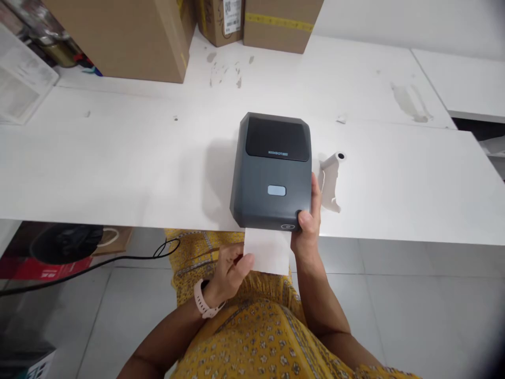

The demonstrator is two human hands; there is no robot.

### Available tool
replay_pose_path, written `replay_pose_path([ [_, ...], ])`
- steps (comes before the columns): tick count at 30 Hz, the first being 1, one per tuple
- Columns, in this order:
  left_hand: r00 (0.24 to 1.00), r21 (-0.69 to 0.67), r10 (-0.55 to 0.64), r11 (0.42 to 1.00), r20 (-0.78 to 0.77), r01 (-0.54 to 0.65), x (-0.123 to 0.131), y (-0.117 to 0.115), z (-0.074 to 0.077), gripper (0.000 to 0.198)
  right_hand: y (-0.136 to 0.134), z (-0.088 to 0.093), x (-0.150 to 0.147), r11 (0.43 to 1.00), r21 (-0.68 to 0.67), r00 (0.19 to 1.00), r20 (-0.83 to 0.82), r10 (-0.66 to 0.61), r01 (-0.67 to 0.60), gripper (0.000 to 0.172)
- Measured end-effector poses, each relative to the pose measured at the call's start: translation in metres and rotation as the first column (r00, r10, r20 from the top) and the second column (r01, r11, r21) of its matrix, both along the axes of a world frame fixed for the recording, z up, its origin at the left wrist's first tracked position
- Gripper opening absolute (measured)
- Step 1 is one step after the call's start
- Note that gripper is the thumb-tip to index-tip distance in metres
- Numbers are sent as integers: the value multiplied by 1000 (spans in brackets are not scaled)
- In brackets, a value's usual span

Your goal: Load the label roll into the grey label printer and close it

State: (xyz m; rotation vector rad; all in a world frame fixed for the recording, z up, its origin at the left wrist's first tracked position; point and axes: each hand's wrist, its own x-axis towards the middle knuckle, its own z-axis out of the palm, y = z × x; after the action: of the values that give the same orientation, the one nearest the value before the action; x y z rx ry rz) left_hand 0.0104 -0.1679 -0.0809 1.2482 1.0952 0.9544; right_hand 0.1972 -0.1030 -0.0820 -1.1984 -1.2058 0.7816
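Head view: gray printer (272,173) sits at front edge of white table (118,168), roll core (331,179) just beside. R hand (310,221) grips printer's front-right corner. L hand (229,273) pinches label (268,251) hanging from slot. Label's out, not yet torn off.

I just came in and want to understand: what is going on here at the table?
A person is at a white table. The right hand grips the front right corner of a grey printer at the table's edge. The left hand pinches the white paper sticking out of its front. A white roll lies right of the printer; boxes stand at the back.
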Motion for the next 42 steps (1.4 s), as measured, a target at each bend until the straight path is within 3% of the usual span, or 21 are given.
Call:
replay_pose_path([
  [2, 998, -26, -55, 998, 5, 55, 5, 6, 11, 63, 1, -1, 2, 1000, 6, 1000, 7, 2, -2, 88],
  [5, 999, -43, -36, 998, 1, 36, 12, 11, 22, 63, 2, -3, 4, 1000, 20, 999, 46, 2, -3, 88],
  [10, 996, -131, -66, 989, 57, 73, 11, 6, 19, 61, 0, 3, 1, 999, 43, 997, 76, 6, -9, 82],
  [12, 998, -73, -57, 996, 42, 59, 6, 5, 18, 62, -5, 15, 0, 998, 61, 987, 153, -41, 32, 70],
  [14, 999, 69, 36, 997, 37, -39, 1, 8, 19, 59, -10, 32, 0, 987, 129, 940, 316, -131, 95, 53],
  [16, 976, 259, 208, 941, 62, -217, -5, 16, 22, 51, -13, 50, 3, 972, 221, 839, 510, -189, 85, 39],
  [19, 889, 499, 447, 751, 99, -433, -10, 33, 24, 30, -11, 70, 9, 971, 233, 672, 727, -140, -49, 34],
  [21, 842, 585, 532, 658, 83, -474, -11, 45, 25, 18, -5, 78, 12, 977, 186, 595, 799, -88, -105, 39],
  [24, 835, 639, 550, 636, 17, -433, -7, 58, 25, 28, 7, 86, 14, 970, 153, 550, 835, -23, -191, 34],
  [29, 930, 597, 355, 769, -98, -230, 3, 59, 23, 64, 18, 84, 12, 962, 113, 603, 796, 61, -248, 27],
  [33, 956, 520, 212, 850, -203, -78, 5, 55, 17, 94, 9, 53, 8, 956, 279, 787, 609, -100, -94, 35],
  [35, 960, 515, 204, 853, -191, -79, 5, 55, 13, 89, 1, 32, 4, 960, 274, 901, 402, -163, 51, 47],
  [38, 963, 559, 222, 823, -152, -102, 3, 57, 9, 72, -9, 10, -3, 981, 113, 967, 187, -176, 157, 57],
  [42, 962, 603, 262, 780, -75, -165, 4, 61, 13, 65, -14, 15, -5, 988, 43, 961, 231, -154, 148, 66],
])
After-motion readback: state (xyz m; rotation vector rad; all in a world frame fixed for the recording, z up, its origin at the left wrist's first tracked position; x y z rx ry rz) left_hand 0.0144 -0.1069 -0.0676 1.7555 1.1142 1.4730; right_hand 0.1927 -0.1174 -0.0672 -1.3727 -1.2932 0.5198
